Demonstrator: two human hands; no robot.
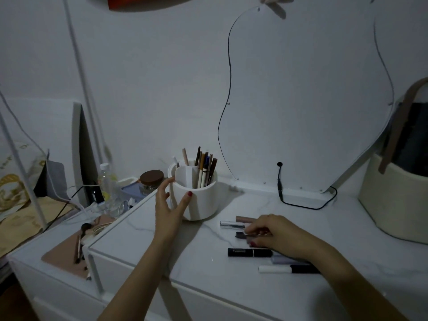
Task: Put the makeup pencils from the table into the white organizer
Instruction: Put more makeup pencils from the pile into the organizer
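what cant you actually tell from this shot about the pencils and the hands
- Head view: the right hand covers the items under it, so whether its fingers grip one is unclear.
- The pencils on the table run under that hand; their full count and far ends are hidden.
- The white organizer wall hides the lower parts of the pencils standing in it.
- The left hand sits at the organizer's side; dim light blurs whether it grips firmly.

No text, label or number is legible anywhere.
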